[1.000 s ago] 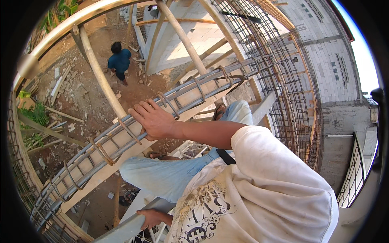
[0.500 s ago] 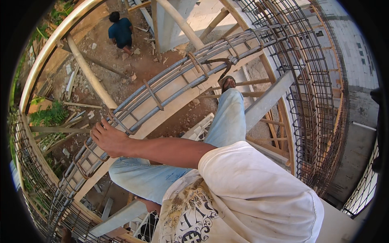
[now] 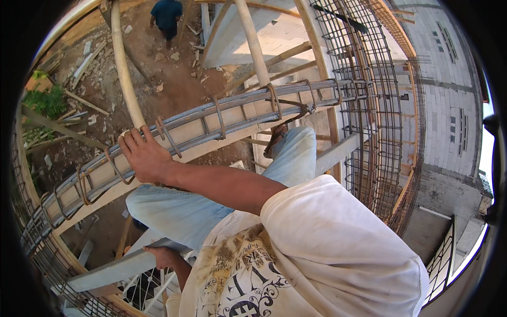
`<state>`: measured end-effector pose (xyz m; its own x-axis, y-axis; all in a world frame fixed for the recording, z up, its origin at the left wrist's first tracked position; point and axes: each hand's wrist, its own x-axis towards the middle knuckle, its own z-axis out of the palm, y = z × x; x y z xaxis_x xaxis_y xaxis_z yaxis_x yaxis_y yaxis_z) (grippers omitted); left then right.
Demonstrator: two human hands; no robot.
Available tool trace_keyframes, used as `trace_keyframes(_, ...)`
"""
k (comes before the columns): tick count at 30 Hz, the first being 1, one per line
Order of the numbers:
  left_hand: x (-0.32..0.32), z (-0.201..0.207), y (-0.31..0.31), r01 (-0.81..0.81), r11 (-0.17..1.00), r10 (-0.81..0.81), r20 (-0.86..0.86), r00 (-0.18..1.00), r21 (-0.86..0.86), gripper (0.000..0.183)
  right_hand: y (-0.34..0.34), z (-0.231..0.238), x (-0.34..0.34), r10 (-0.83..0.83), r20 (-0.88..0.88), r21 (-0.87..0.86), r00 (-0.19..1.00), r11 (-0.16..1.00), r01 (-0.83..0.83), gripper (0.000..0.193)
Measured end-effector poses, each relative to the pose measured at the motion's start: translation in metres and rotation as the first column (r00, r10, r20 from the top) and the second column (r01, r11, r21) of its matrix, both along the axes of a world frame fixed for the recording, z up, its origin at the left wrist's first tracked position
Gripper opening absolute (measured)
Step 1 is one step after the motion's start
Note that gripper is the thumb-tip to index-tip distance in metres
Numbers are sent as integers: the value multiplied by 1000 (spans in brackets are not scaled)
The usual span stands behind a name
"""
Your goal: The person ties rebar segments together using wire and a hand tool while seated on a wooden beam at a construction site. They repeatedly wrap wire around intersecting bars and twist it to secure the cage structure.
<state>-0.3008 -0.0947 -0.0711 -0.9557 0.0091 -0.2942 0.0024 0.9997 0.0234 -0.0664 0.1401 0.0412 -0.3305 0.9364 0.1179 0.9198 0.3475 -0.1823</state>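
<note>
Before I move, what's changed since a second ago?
Your right hand has moved left along the grey steel rebar cage, to the near end of a pale round wooden pole. The person in the dark-blue shirt below has moved farther away. Your left hand stays on the long grey beam.
</note>
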Motion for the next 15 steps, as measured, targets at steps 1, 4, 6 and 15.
trace_keyframes(1,-1,0,-2,152,981,-149,38,988,-121,105,-1,-1,0,22,20,-20,1000,1000,-22,74)
trace_keyframes(4,-9,0,-18,295,918,-283,85,955,-266,104,-6,-8,0,-22,12,104,1000,994,21,74)
trace_keyframes(6,-21,-4,-31,-49,998,49,-20,999,35,103,-7,-15,0,-6,-18,55,1000,998,7,72)
trace_keyframes(15,-30,1,15,-99,983,115,-94,989,155,100,-37,25,45,180,-621,105,763,984,-147,67)
